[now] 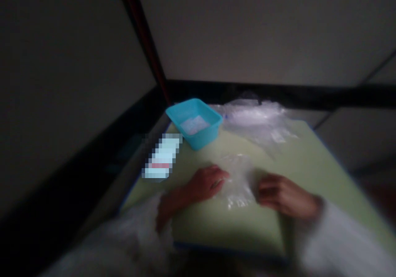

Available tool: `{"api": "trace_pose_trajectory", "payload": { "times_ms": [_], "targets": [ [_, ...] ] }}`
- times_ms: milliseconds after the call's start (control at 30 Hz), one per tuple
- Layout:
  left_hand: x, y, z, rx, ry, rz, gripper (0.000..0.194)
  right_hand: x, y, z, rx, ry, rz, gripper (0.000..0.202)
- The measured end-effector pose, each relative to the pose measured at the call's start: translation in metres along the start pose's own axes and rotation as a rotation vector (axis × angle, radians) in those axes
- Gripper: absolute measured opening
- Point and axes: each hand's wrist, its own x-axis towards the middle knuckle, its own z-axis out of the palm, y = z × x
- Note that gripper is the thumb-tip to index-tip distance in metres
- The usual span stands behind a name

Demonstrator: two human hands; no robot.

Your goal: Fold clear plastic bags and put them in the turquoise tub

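Observation:
A clear, crinkled plastic bag (238, 180) lies on the pale yellow-green table top (229, 231), between my two hands. My left hand (208, 182) is closed at the bag's left side, thumb and fingers pinching its edge. To the right, my right hand (276, 192) is curled with its fingers bent inward, close to the bag's right edge. Blur and shadow hide what its fingertips hold, if anything. Both wrists come out of loose white sleeves.
A turquoise plastic basket (204, 141) stands at the back left with a pale sheet or packet (194, 124) inside. Several clear plastic bags (260, 118) are heaped at the back right. A pixelated phone-shaped object (162, 157) lies at the left edge. Pale walls rise behind the table.

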Motion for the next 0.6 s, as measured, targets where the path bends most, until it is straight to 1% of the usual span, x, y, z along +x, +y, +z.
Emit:
{"api": "trace_pose_trajectory", "payload": {
  "times_ms": [100,333,467,600],
  "targets": [
    [-0.001,0.0,0.0,0.034,-0.036,0.006,0.023,-0.002,-0.002,0.003,-0.086,-0.025,0.011,0.035],
    [-0.004,-0.007,0.005,0.109,-0.062,-0.042,0.022,-0.002,-0.011,0.011,-0.333,0.01,0.007,0.02],
    [-0.005,-0.01,0.008,0.106,-0.069,-0.049,0.022,0.001,-0.017,0.018,-0.371,0.043,-0.018,0.018],
    [-0.004,-0.011,0.008,0.067,-0.047,-0.053,0.021,0.002,-0.016,0.024,-0.378,0.099,-0.055,0.022]
  ]
}}
